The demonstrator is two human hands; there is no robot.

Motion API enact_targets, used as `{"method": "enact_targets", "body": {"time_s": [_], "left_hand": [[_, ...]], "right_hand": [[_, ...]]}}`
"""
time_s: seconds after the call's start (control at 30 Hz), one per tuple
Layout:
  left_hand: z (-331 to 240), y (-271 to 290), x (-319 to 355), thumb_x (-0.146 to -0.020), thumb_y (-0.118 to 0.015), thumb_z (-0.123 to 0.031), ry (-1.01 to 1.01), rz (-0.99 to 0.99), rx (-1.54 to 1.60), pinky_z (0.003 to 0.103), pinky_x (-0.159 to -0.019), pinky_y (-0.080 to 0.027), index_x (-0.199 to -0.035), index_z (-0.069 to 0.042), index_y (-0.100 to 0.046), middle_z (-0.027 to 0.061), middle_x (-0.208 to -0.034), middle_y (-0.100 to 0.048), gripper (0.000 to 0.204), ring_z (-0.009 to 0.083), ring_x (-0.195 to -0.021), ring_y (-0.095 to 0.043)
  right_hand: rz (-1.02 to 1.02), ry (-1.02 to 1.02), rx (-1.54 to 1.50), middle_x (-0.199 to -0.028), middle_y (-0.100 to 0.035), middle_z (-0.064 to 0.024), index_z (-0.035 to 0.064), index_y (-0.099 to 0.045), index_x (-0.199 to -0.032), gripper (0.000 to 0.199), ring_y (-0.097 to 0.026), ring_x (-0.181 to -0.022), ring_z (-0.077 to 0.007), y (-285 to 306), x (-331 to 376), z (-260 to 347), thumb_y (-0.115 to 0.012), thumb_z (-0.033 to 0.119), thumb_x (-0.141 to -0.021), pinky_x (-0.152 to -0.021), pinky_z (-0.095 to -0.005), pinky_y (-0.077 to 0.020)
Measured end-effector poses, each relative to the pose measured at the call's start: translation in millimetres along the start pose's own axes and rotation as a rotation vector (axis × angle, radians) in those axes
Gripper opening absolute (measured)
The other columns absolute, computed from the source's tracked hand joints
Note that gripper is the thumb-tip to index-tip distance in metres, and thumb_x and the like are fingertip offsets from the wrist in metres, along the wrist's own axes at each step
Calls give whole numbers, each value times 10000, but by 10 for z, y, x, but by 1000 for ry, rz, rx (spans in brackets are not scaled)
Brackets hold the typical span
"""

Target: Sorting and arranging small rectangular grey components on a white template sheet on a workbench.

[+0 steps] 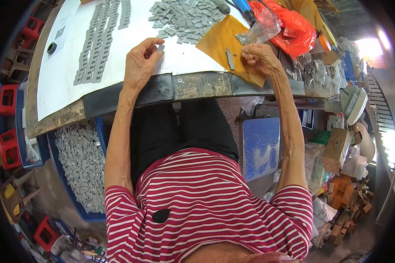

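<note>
My left hand [141, 61] rests on the white sheet [66, 74] that covers the desk [197, 85], just inside the desk's near edge. Its grip is narrow: thumb and forefinger pinch one small grey plastic piece [161, 47], held at the fingertips just above the sheet. My right hand [259, 59] lies to the right of the left hand, over the brown envelope [219, 41], fingers curled into a closed grip; what they enclose cannot be made out, though the mouth of a clear plastic bag [261, 30] sits directly beyond the knuckles. A flat grey strip [230, 58] lies on the envelope, just left of the right hand. Beyond the left hand, a loose heap of grey pieces [184, 19] is spread on the sheet; to the left of that hand, further grey pieces are laid in long rows [96, 44]. A red plastic bag [294, 26] lies beyond the right hand, touching the clear bag. Below the desk, left of my left forearm, a blue tray [77, 206] holds more grey pieces. A small black ring [52, 47] sits on the sheet's far left side, well apart from both hands.
</note>
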State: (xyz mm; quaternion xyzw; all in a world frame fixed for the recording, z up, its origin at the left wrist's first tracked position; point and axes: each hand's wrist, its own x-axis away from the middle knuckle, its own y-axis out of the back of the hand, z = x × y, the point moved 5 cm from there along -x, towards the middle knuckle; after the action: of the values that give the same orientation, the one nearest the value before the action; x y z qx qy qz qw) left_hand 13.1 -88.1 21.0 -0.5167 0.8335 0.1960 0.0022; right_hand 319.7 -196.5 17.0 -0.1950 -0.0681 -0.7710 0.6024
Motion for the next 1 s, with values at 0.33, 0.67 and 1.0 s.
{"method": "enact_targets", "body": {"time_s": [0.33,0.67,1.0], "left_hand": [[26,7,15,-801,-604,-96,29,68,358,196,-625,-445,-963,7,-598,36,-723,-627,192,75,-638,-572],[67,61,20,-766,-614,-107,128,24,435,201,-559,-432,-870,10,-602,57,-642,-641,157,81,-584,-589],[34,51,-43,-826,-568,-106,184,48,494,187,-574,-433,-913,9,-569,65,-699,-630,144,92,-632,-600]], "right_hand": [[12,46,-39,-647,-487,-15,-25,-548,-871,125,-408,-490,-49,-291,146,44,-581,4,-753,-411,-163,-299],[86,214,-66,-668,-571,-54,-20,-581,-826,94,-465,-494,-56,-1214,120,49,-606,3,-739,-417,-166,-337],[69,286,-215,-660,-571,-49,-18,-579,-827,96,-481,-494,-65,-1694,-88,-74,-600,16,-740,-418,-178,-363]]}}
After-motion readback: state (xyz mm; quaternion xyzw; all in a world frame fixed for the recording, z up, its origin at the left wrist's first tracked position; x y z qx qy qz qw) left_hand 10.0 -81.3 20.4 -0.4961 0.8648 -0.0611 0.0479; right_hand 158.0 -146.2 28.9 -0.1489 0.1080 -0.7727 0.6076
